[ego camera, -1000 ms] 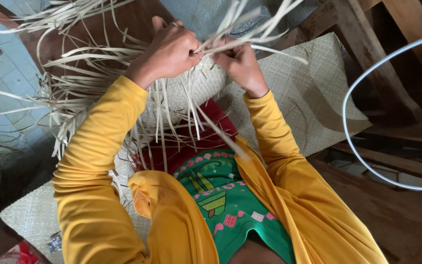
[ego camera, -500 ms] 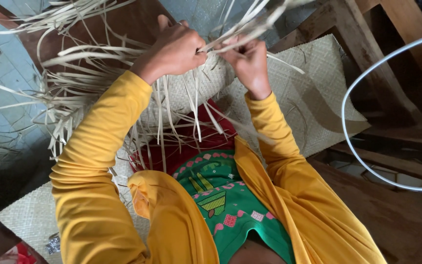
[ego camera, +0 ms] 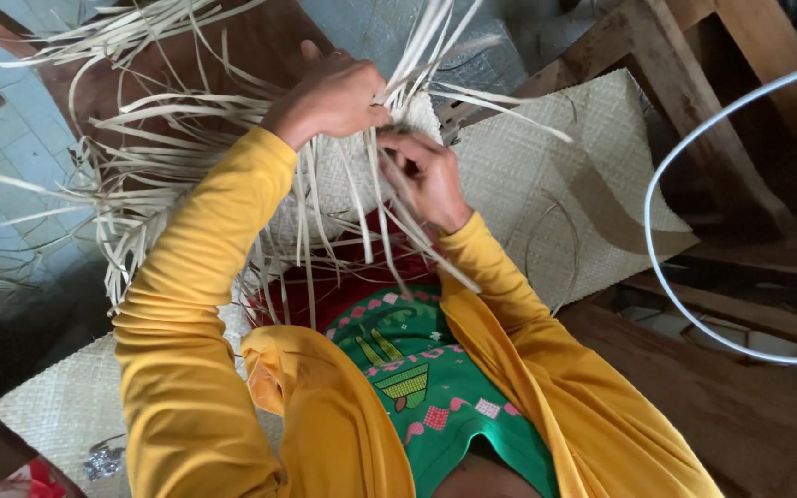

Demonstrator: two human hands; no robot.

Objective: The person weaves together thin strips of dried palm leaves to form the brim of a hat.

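Head view: the left hand (ego camera: 332,97) is closed around a bundle of pale weaving strips (ego camera: 140,120) above the lap. The right hand (ego camera: 424,175) pinches single strips just beside it. A woven mat (ego camera: 583,184) lies beneath, with a white hoop (ego camera: 657,267) at right.

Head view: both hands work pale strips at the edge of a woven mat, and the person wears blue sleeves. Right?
Not quite. The head view shows yellow sleeves, not blue. The rest holds: left hand and right hand both work pale strips at the edge of the woven mat.
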